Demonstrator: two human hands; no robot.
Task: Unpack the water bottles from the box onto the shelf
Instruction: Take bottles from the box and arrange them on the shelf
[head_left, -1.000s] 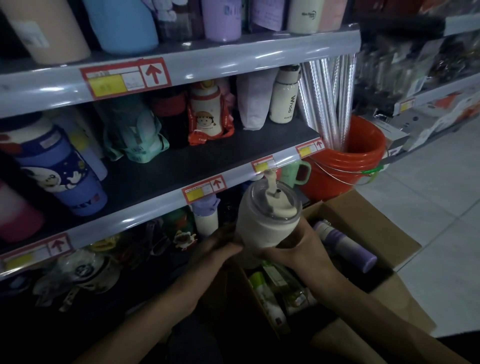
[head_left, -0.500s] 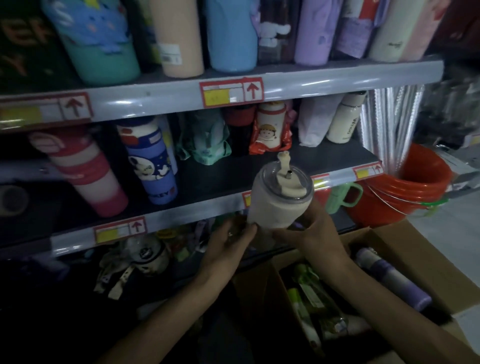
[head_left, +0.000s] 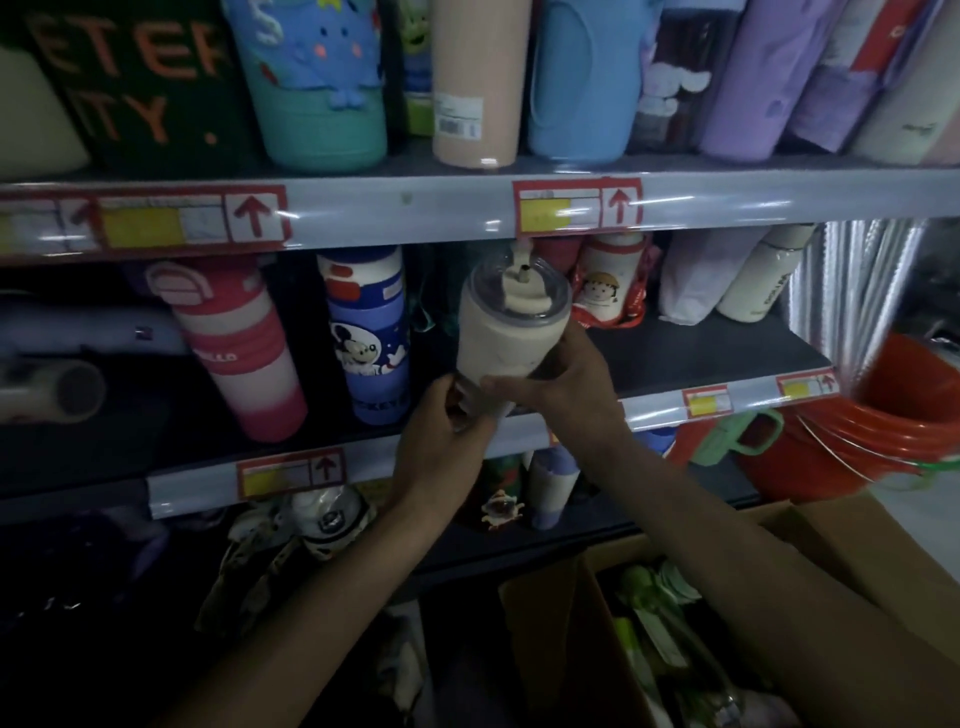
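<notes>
a cream water bottle (head_left: 506, 338) with a clear domed lid is held in the air just above the front edge of the middle shelf (head_left: 701, 358), its top reaching up to the price strip of the upper shelf (head_left: 415, 208). the left hand (head_left: 441, 436) curls round the bottle's base from the left, and the right hand (head_left: 566, 384) wraps its fingers round the lower body from the right, so both hands hold it. on the middle shelf behind, a blue cartoon bottle (head_left: 366, 332) stands to its left, a pink striped bottle (head_left: 239, 353) further left, and a red-and-white cartoon bottle (head_left: 608, 280) to its right. the open cardboard box (head_left: 561, 613) sits at the lower right under the right forearm, with green packaged items (head_left: 649, 623) inside. a red bucket (head_left: 893, 415) sits beyond the shelf's right end.
</notes>
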